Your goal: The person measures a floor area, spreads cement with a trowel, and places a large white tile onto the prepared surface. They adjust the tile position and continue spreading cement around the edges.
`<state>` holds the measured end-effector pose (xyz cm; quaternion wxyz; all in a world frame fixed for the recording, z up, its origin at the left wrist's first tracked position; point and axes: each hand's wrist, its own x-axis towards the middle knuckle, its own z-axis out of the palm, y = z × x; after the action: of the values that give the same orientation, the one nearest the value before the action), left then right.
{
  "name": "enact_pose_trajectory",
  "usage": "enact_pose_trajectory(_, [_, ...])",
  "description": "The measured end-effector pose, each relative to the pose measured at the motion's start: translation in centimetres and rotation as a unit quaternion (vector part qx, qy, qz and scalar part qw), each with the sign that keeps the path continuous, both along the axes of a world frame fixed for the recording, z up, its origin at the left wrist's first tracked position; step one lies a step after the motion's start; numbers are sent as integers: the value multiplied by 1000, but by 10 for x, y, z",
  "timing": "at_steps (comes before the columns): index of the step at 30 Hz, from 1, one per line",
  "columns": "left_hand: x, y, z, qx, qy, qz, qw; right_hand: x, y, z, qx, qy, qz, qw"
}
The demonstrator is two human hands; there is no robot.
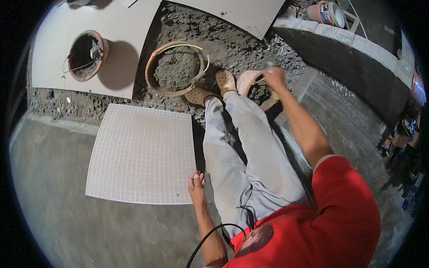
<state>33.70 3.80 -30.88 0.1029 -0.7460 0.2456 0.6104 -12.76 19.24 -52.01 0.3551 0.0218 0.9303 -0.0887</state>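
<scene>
My left hand (pixel 196 181) hangs beside the lower right corner of a large tile (pixel 140 154), whose grid-ridged face is up. Its fingers are curled and I see nothing in them; whether they touch the tile's edge I cannot tell. My right hand (pixel 273 77) is closed, slightly blurred, over a small pinkish bucket (pixel 247 81) with dark grey mix inside. A greyish end sticks out past the fingers, too unclear to name. Left of my feet stands a wide orange-rimmed tub (pixel 149 73) heaped with grey mortar (pixel 178 68).
Another bucket (pixel 106 50) with a wire handle stands on laid pale tiles (pixel 127 27). Rough grey rubble (pixel 232 42) lies between the tiles and a curved low wall (pixel 344 58). A tipped paint pail (pixel 330 14) is on the far right. Cardboard scraps (pixel 402 136) lie right.
</scene>
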Motion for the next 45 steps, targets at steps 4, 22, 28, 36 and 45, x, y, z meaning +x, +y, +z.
enact_pose_trajectory(4, [4, 9, -12, 17, 4, -15, 1000, -57, 117, -29, 90, -57, 74, 992])
enact_pose_trajectory(22, [-37, -47, 13, -53, 6, -149, 987, 25, 171, 48, 32, -191, 55, 980])
enact_pose_trajectory(28, [-49, -69, 15, -75, -27, -211, 974, -14, 202, 110, -28, -170, 24, 985])
enact_pose_trajectory(36, [-60, -51, 0, -36, 10, -239, 970, -54, 246, 110, 30, -136, 52, 989])
enact_pose_trajectory(45, [-17, -32, 0, -46, -26, -134, 990, -98, 250, 13, 96, -35, 147, 984])
